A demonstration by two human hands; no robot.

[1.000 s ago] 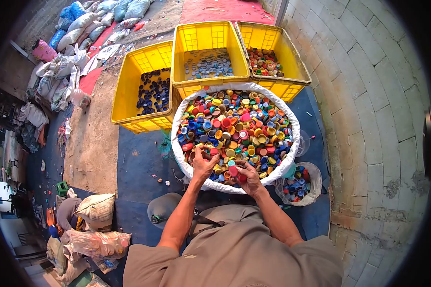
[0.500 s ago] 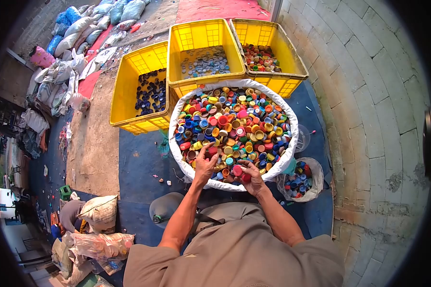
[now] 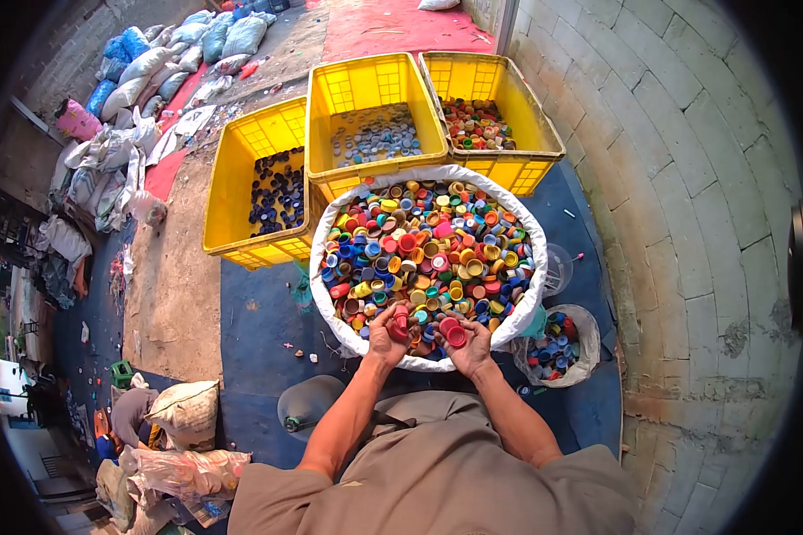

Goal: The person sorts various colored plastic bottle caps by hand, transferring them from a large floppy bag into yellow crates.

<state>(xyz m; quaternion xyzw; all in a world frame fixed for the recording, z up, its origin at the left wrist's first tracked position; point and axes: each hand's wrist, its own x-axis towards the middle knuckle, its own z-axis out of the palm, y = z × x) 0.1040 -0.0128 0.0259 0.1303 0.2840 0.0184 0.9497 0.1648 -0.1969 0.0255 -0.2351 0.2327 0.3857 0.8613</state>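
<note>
Fingers of left hand [image 3: 384,339] curled round maroon cap [image 3: 400,323]; right hand [image 3: 473,350] fingers cup red caps [image 3: 455,335] over sack [image 3: 417,364]

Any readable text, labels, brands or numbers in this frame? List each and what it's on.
No text can be read anywhere.
Bottle caps in the white sack: any marks too small.
The red cap in the left hand, the red caps in the right hand: no print legible.
Yellow crates: no label visible.
Piled sacks, far left: blurred.
</note>
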